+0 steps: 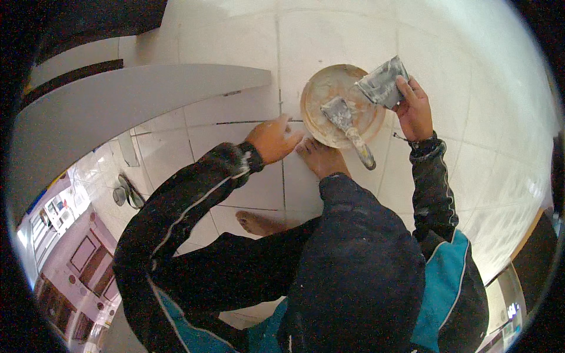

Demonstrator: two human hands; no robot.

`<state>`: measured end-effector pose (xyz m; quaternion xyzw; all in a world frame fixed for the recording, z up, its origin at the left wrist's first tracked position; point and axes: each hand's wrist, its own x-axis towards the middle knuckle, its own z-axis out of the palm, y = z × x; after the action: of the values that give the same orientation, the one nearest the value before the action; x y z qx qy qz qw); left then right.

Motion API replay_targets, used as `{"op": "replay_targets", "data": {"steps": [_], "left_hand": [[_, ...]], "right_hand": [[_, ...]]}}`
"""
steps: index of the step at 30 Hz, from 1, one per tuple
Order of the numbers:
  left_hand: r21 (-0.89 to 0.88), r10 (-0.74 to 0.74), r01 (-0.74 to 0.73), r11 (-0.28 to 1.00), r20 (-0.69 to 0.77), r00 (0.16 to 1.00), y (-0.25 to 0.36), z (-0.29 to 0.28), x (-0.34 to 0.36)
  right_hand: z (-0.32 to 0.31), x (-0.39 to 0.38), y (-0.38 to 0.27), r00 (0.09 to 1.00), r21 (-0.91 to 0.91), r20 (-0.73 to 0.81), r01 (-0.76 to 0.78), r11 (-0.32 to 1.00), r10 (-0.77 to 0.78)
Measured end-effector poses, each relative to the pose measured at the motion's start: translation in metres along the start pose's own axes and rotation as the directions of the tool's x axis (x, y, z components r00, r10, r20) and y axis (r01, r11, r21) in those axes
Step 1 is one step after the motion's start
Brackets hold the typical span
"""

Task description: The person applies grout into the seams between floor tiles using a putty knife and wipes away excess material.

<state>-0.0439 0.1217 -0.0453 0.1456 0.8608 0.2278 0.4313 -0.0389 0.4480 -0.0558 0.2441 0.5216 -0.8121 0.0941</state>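
Observation:
My right hand [415,110] is closed on a flat, grey rectangular spreader [384,82] smeared with pale paste. It holds the spreader tilted over the right rim of a round shallow basin [312,125]. Whitish and brownish residue coats the basin's inside. A putty knife [347,123] rests there, its paste-covered blade inside and its handle sticking out over the near rim. To the left of the basin, my left hand [275,140] hovers above the floor tiles, fingers apart and nothing in them. My bare foot [323,156] is beside the basin's near edge.
A long grey panel [147,94] with a curved look stretches across the upper left. Pale floor tiles [329,35] with dark joints lie under everything. A pair of sandals [128,193] sits at the left, near a pink patterned surface [85,259].

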Motion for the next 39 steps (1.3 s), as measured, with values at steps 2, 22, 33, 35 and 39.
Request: {"op": "replay_targets", "data": {"steps": [2,22,33,35,39], "left_hand": [[0.029,0.027,-0.023,0.999,-0.161,0.986,0.006,0.007,0.022],[0.144,0.409,-0.505,0.851,-0.784,0.466,0.065,0.019,0.082],[-0.637,-0.136,-0.235,0.734,-0.478,0.868,0.085,0.079,0.111],[-0.661,-0.158,-0.207,0.721,-0.447,0.880,0.080,0.075,0.110],[-0.732,-0.187,-0.179,0.658,-0.390,0.902,0.079,0.043,0.097]], "right_hand": [[-0.003,0.002,-0.002,0.999,-0.006,-0.027,-0.028,1.000,0.028],[-0.152,-0.009,0.036,0.904,-0.841,-0.165,0.080,0.535,-0.395],[-0.110,-0.031,0.054,0.947,0.164,-0.321,0.049,0.985,0.007],[-0.109,-0.026,0.051,0.942,0.102,-0.334,0.061,0.993,-0.023],[-0.088,-0.009,0.043,0.972,0.101,-0.234,0.038,0.994,-0.013]]}}
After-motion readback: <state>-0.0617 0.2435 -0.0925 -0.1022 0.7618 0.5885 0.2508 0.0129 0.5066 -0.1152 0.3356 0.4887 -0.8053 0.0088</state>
